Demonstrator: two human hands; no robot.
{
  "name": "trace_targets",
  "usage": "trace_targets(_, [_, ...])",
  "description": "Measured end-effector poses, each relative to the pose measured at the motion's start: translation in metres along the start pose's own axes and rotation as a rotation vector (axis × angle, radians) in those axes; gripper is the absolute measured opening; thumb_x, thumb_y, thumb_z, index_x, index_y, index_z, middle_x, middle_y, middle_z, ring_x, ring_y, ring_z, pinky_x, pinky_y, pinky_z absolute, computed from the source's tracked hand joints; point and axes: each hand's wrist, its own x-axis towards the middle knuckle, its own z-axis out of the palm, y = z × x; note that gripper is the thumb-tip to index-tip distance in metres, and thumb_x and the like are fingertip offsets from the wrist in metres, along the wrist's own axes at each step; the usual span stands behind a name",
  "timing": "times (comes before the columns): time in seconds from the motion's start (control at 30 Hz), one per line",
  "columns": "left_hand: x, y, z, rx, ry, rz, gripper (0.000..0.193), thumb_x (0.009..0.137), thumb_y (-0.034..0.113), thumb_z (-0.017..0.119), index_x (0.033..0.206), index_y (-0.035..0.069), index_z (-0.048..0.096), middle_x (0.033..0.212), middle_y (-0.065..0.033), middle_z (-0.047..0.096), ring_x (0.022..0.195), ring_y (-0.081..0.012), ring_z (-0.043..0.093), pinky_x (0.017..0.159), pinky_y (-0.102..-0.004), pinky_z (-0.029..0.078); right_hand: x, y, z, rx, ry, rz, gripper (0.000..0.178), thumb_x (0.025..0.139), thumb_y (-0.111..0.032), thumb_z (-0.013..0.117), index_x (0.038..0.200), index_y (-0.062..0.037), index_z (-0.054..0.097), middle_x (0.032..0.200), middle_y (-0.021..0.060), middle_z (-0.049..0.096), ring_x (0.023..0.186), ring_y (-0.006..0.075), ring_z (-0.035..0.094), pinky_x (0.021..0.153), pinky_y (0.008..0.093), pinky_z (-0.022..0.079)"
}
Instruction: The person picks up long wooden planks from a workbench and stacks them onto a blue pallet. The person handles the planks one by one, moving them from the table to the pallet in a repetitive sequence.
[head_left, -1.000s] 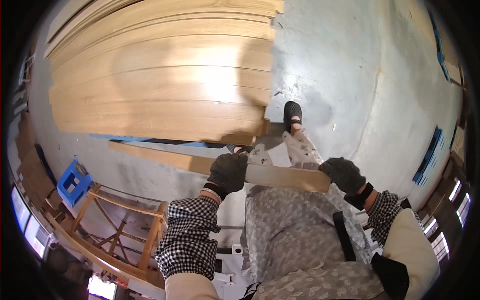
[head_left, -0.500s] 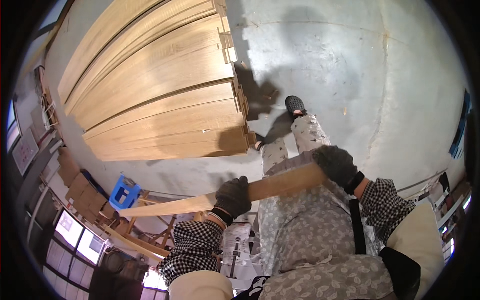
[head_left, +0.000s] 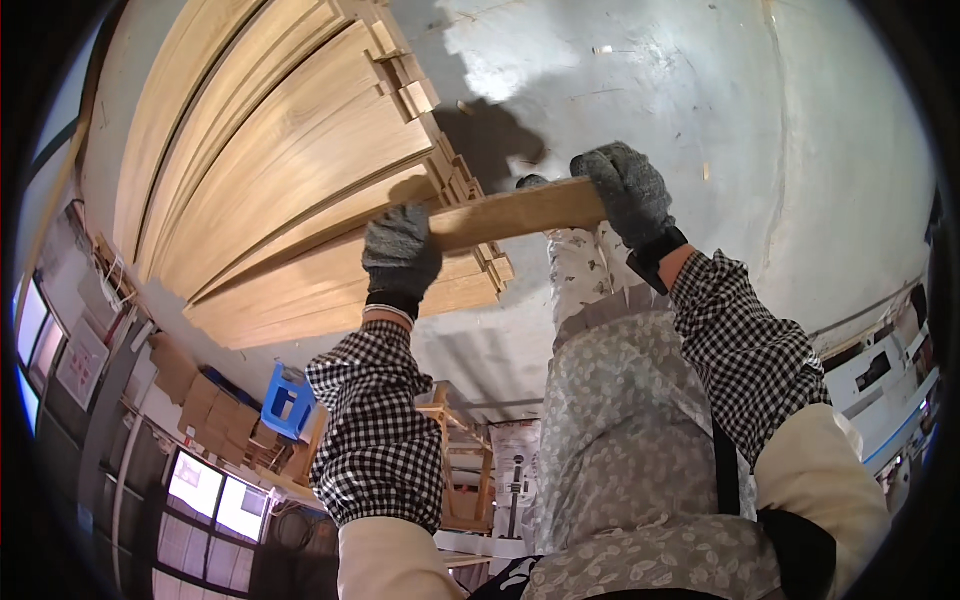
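Observation:
In grey gloves, my left hand [head_left: 402,250] and my right hand [head_left: 632,193] both grip a narrow wooden board [head_left: 515,216]. The right fingers wrap its right end; the left ones close round it further along. Beyond my left hand the board is hard to tell from the wood behind it. On the left lies a broad pile of pale wooden boards [head_left: 290,140], their notched ends toward the right. My left hand and the held board are over the pile's near part. Whether the board touches the pile I cannot tell.
A blue plastic stool [head_left: 287,402] and a wooden stand [head_left: 465,460] are at the lower left, near folded cardboard [head_left: 215,415]. Small wood scraps [head_left: 706,171] lie on the grey floor [head_left: 690,90]. At the right edge is white equipment [head_left: 880,375].
Both hands have carried the board forward, away from my body, and a little left, over the near part of the pile. My arms are stretched further out; the view has shifted too.

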Motion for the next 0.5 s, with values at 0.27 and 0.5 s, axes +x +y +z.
trace_targets(0.27, [0.020,0.013,0.011,-0.064,0.284,0.181,0.075,0.056,0.027,0.081,0.119,0.004,0.047,0.109,-0.0186,0.050,0.104,-0.0375,0.048,0.089,-0.0504,0.040,-0.010,0.077,0.005,0.475,0.056,0.226,0.037,0.076,-0.007,0.063,0.114,-0.0092,0.063,0.118,0.0113,0.060,0.107,0.0244,0.058,0.091,0.0338,0.048])
trace_targets(0.5, [0.030,0.013,0.036,-0.367,0.242,0.126,0.073,0.063,0.031,0.079,0.122,0.004,0.047,0.118,-0.0212,0.050,0.112,-0.0394,0.046,0.100,-0.0542,0.032,-0.020,0.058,-0.005,-0.140,0.161,0.123,0.052,0.073,0.007,0.063,0.123,-0.0039,0.055,0.125,0.0150,0.057,0.114,0.0288,0.055,0.097,0.0347,0.045])
